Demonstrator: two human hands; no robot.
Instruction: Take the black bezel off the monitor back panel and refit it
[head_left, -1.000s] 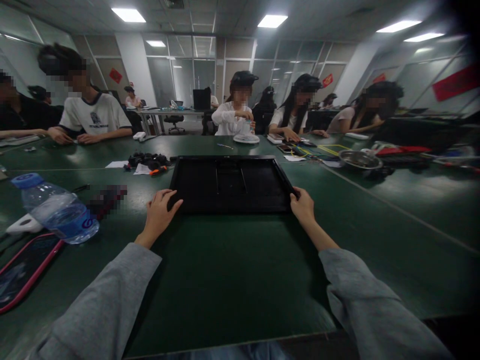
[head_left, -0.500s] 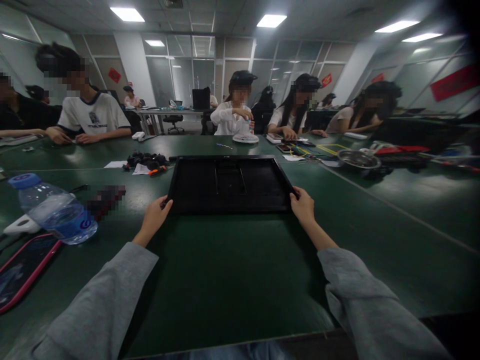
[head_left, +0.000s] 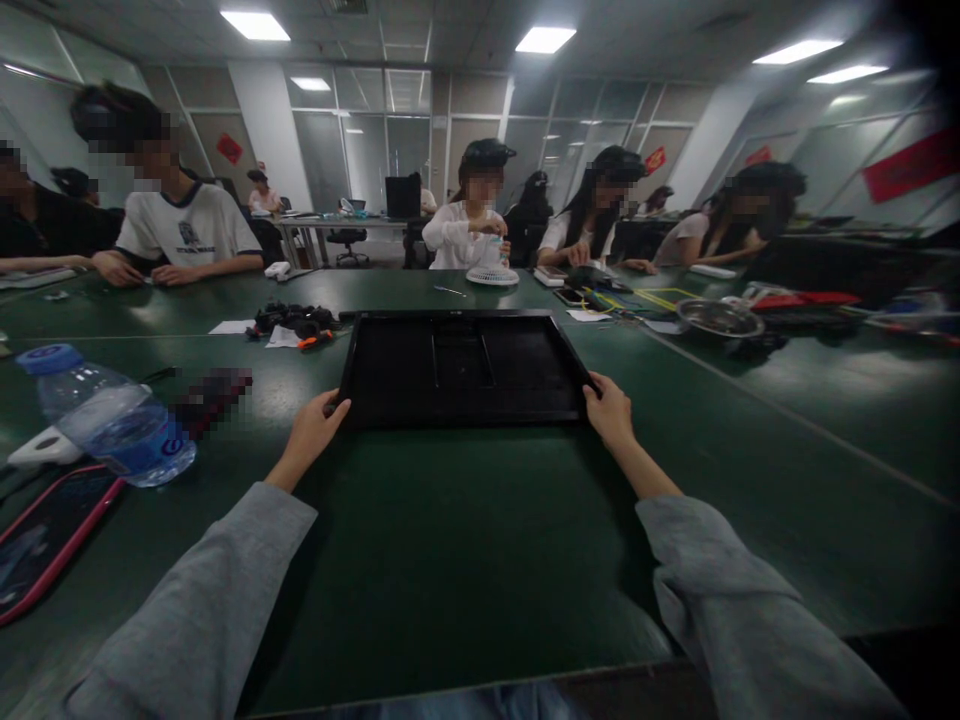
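A wide black rectangular casing [head_left: 390, 372], like a monitor's back cover, lies on the green table in front of me. It has a raised rim and two upright ridges near its middle. At its near left corner, my left hand [head_left: 319, 428] grips the edge, thumb on top. The opposite near corner is held by my right hand [head_left: 609, 408], with the other fingers mostly hidden under or behind the rim.
On the left of the green table [head_left: 465, 560] are a tilted water bottle [head_left: 112, 420] and a red-edged phone [head_left: 56, 540]. Black parts [head_left: 292, 322] lie beyond the casing. A metal bowl [head_left: 720, 318] and cables stand right. Several people [head_left: 469, 225] sit across, one beside a white fan grille [head_left: 492, 276].
Both hands stay on the casing, which has barely shifted in view. Across the table, a person's hand has moved slightly.
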